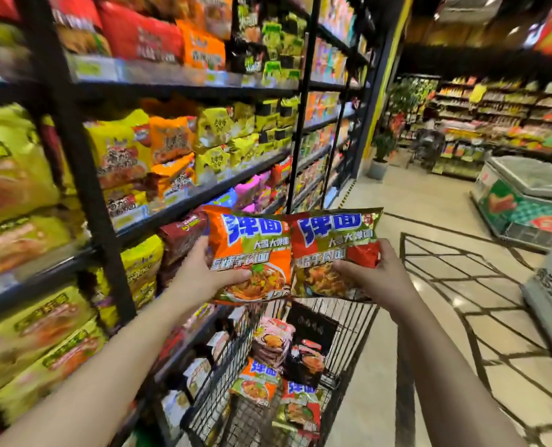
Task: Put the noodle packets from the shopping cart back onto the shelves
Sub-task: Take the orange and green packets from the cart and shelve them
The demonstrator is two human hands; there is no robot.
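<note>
My left hand [203, 269] grips an orange noodle packet [252, 246] by its left edge. My right hand [374, 272] grips a red and green noodle packet [332, 240] by its right edge. Both packets are held side by side, upright, above the black wire shopping cart [348, 333]. Several more noodle packets [268, 375] lie in the cart below. The shelves [177, 201] stocked with noodle bags run along my left.
Yellow, orange, red and pink noodle bags fill the shelf tiers on the left. A chest freezer [526, 201] stands at the right across the tiled aisle. More stocked shelves [494, 117] and a potted plant [381, 153] are at the far end.
</note>
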